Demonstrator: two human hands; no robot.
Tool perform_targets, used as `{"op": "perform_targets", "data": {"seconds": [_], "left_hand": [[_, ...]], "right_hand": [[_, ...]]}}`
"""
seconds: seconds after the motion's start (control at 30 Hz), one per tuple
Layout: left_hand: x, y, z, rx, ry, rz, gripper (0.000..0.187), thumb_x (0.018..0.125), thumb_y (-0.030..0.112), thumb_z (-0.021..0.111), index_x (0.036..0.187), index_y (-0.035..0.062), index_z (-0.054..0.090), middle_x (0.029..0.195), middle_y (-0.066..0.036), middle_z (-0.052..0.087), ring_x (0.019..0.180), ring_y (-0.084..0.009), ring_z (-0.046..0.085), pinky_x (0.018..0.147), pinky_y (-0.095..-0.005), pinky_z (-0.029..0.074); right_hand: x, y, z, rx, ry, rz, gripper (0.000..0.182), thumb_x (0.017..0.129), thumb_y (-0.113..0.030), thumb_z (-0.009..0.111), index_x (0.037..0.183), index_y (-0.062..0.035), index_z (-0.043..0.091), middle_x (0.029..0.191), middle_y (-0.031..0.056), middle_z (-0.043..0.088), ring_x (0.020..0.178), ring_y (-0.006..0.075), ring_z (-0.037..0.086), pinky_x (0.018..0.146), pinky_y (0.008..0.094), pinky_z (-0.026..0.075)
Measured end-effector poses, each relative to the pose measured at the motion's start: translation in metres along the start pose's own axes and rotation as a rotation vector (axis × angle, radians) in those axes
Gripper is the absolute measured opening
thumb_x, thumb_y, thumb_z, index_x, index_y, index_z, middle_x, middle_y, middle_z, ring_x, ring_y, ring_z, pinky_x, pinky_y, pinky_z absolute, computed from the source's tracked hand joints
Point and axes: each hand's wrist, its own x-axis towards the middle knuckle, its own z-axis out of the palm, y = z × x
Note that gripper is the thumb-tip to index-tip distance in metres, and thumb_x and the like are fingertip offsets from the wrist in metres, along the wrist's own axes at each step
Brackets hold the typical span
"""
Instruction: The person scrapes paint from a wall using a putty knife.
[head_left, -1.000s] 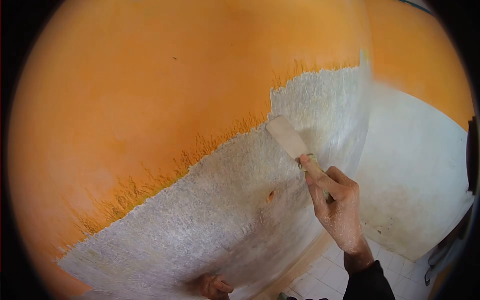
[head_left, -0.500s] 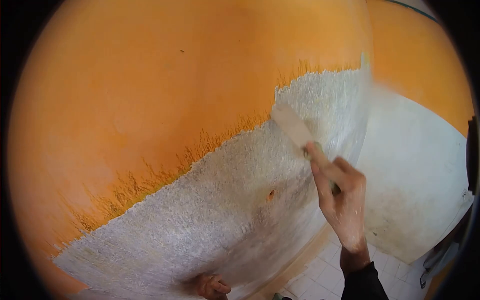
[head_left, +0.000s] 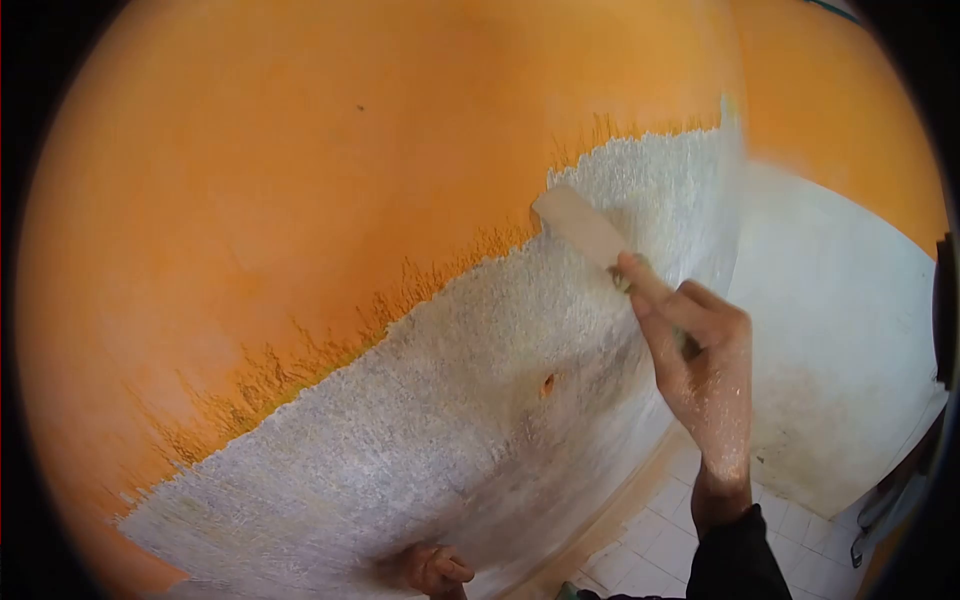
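Observation:
My right hand [head_left: 700, 360] grips the handle of a putty scraper [head_left: 583, 229], forefinger stretched along it. The flat pale blade lies against the wall right at the ragged border where orange paint [head_left: 300, 170] meets the scraped grey-white patch [head_left: 470, 400]. My left hand [head_left: 437, 570] is low at the bottom of the view, fingers curled, resting against the scraped wall; whether it holds anything is hidden. Dust speckles the back of my right hand.
An inner wall corner [head_left: 735, 200] runs down the right side; the adjoining wall is white below [head_left: 840, 330] and orange above. Pale floor tiles [head_left: 650, 540] show at the bottom right. A small orange spot [head_left: 548, 384] remains in the scraped area.
My right hand has pushed the scraper upward along the wall, so the blade now reaches the orange paint edge. The left hand has stayed in place.

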Motion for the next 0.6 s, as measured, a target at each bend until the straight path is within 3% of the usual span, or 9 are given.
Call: {"op": "perform_targets", "data": {"seconds": [0.03, 0.07, 0.2, 0.33, 0.43, 0.6], "left_hand": [[0.001, 0.0, 0.002, 0.001, 0.015, 0.003, 0.042, 0.095, 0.025, 0.043, 0.056, 0.0107, 0.05, 0.054, -0.007, 0.055, 0.054, -0.0239, 0.056, 0.088, -0.0534, 0.027], [0.0, -0.001, -0.001, -0.005, 0.011, 0.006, 0.042, 0.095, 0.025, 0.043, 0.056, 0.0107, 0.05, 0.054, -0.007, 0.055, 0.054, -0.0239, 0.056, 0.088, -0.0532, 0.027], [0.001, 0.0, -0.002, -0.008, 0.006, -0.003, 0.042, 0.095, 0.025, 0.043, 0.056, 0.0108, 0.051, 0.054, -0.007, 0.054, 0.054, -0.024, 0.056, 0.086, -0.0522, 0.029], [0.003, -0.003, -0.002, -0.012, 0.016, 0.0, 0.042, 0.095, 0.025, 0.043, 0.056, 0.0109, 0.051, 0.054, -0.006, 0.054, 0.054, -0.024, 0.056, 0.084, -0.0513, 0.03], [0.004, -0.005, -0.004, -0.011, 0.019, -0.004, 0.042, 0.095, 0.025, 0.043, 0.056, 0.0109, 0.051, 0.054, -0.006, 0.054, 0.053, -0.024, 0.055, 0.082, -0.0507, 0.03], [0.005, -0.012, -0.005, -0.02, 0.022, 0.005, 0.042, 0.095, 0.025, 0.043, 0.056, 0.011, 0.052, 0.054, -0.006, 0.053, 0.053, -0.0241, 0.055, 0.079, -0.0495, 0.032]], "right_hand": [[0.006, 0.0, -0.003, 0.005, -0.001, -0.008, 0.037, 0.09, -0.005, 0.064, 0.124, -0.0171, 0.068, 0.058, 0.0073, 0.043, 0.049, 0.0129, 0.039, 0.045, 0.0314, 0.035], [-0.002, 0.001, 0.001, 0.038, -0.026, 0.013, 0.029, 0.094, -0.007, 0.06, 0.122, -0.0099, 0.068, 0.06, 0.0018, 0.044, 0.055, 0.0067, 0.035, 0.047, 0.027, 0.028], [0.017, -0.008, 0.0, 0.074, 0.059, 0.021, 0.031, 0.093, -0.008, 0.062, 0.123, -0.0125, 0.068, 0.059, 0.0009, 0.044, 0.055, 0.0063, 0.034, 0.047, 0.0261, 0.027], [-0.005, 0.002, 0.007, 0.052, 0.01, 0.016, 0.03, 0.094, -0.008, 0.062, 0.123, -0.0135, 0.068, 0.059, 0.0001, 0.043, 0.054, 0.0061, 0.033, 0.046, 0.0266, 0.025], [0.02, -0.006, 0.01, -0.013, 0.126, -0.035, 0.032, 0.093, -0.006, 0.062, 0.123, -0.0148, 0.068, 0.059, -0.0003, 0.042, 0.054, 0.006, 0.032, 0.046, 0.0261, 0.025], [-0.004, -0.006, 0.009, -0.014, 0.036, 0.093, 0.032, 0.093, -0.006, 0.062, 0.124, -0.0135, 0.068, 0.059, 0.0, 0.04, 0.054, 0.0059, 0.03, 0.046, 0.0264, 0.024]]}}
